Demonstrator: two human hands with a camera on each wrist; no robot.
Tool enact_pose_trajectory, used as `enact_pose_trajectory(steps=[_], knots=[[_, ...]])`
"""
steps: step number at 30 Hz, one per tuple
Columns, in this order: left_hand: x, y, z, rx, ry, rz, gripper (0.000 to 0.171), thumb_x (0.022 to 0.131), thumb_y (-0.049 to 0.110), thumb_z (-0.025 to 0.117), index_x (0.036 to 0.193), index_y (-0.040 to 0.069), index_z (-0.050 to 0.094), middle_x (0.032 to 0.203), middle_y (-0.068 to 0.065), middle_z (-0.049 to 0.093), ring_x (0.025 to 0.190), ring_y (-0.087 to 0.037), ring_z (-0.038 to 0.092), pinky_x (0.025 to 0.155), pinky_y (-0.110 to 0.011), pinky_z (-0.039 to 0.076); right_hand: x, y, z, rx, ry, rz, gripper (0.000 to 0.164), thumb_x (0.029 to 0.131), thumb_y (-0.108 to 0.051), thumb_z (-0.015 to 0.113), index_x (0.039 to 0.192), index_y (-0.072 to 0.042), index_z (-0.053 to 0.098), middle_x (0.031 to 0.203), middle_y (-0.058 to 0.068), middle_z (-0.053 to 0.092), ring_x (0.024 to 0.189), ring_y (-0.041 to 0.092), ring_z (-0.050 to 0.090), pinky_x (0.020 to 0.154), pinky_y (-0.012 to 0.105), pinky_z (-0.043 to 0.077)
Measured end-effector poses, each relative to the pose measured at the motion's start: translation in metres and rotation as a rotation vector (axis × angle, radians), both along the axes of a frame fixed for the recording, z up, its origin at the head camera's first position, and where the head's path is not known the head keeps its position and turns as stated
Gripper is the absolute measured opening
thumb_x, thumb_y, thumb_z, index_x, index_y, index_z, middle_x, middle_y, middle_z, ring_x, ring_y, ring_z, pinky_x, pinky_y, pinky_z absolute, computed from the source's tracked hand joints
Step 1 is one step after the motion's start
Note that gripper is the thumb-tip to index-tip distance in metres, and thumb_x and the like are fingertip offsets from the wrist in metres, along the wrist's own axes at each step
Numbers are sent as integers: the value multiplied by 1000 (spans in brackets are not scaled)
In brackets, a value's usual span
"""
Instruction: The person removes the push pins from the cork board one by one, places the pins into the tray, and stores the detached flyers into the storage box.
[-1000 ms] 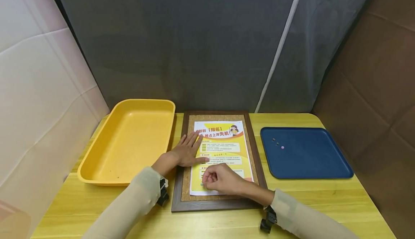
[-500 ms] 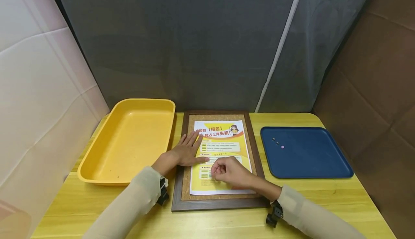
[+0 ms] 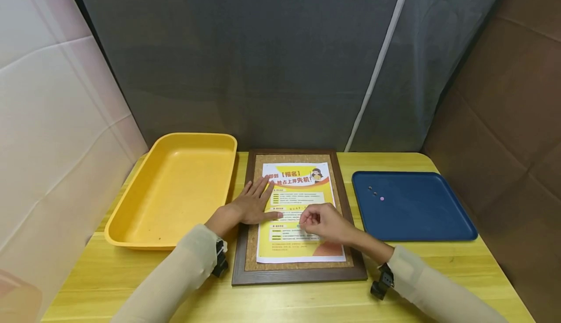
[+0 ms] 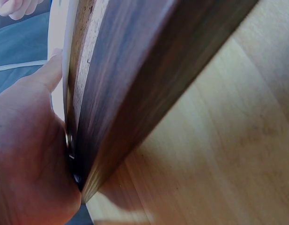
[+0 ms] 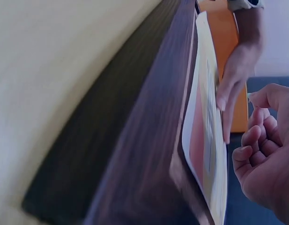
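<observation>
A printed yellow-and-white poster (image 3: 285, 252) lies on a cork board (image 3: 252, 245) with a dark wooden frame (image 3: 298, 277). My left hand (image 3: 251, 206) rests flat on the poster's left side, fingers spread and thumb pointing right. Held over the poster's lower right part, my right hand (image 3: 326, 223) pinches a small pale thumbtack (image 5: 249, 95) between thumb and index finger. In the right wrist view a gap shows between that hand and the paper, and the other fingers are curled. The left wrist view shows my palm (image 4: 32, 150) against the board's side.
A deep yellow tray (image 3: 171, 191) stands left of the board. To the right lies a shallow blue tray (image 3: 420, 211) with a pink round-headed tack (image 3: 382, 199) and several tiny brass-coloured pieces (image 3: 374, 193). A dark grey curtain (image 3: 245, 60) hangs behind the table.
My right hand has moved up and to the right from the poster's lower left, still pinching the thumbtack, uncovering the bottom text. My left hand has stayed in place.
</observation>
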State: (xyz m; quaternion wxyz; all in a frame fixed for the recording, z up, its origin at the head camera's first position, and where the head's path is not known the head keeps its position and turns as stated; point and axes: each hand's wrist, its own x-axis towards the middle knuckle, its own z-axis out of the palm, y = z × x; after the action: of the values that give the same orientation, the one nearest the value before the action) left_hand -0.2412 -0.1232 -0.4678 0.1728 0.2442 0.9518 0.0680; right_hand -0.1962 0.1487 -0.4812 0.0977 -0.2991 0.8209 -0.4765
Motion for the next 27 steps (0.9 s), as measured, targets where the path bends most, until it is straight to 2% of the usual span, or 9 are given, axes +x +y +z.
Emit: enact_pose_trajectory(steps=[6,14,18,27], knots=[[-1,0,-2,4,-4,-12,102,105,67,46,170,1,3,177,-19,-9,164,-37,-6,131,-55,-2,-5,15,1,3,18,-13,12,93,3,72,89,-8,75,79,-2,63,70,8,52,62,17,42],[0,0,-2,13,2,-11,101,105,67,46,170,1,4,177,-20,-7,164,-38,-4,131,-57,0,-11,36,6,34,57,-36,11,93,1,75,88,-10,76,77,-3,63,69,7,52,62,18,42],[0,0,-2,13,-1,-14,102,105,68,45,170,2,3,177,-20,-8,164,-38,-4,131,-57,0,-13,50,6,38,42,-59,10,93,1,75,89,-8,75,78,-3,62,69,7,52,62,19,43],[1,-2,-1,20,-3,-14,102,105,68,46,170,2,3,177,-19,-9,164,-38,-5,131,-58,-1,-19,81,4,46,68,-137,7,95,-4,77,90,-9,76,77,-1,64,68,8,53,61,20,44]])
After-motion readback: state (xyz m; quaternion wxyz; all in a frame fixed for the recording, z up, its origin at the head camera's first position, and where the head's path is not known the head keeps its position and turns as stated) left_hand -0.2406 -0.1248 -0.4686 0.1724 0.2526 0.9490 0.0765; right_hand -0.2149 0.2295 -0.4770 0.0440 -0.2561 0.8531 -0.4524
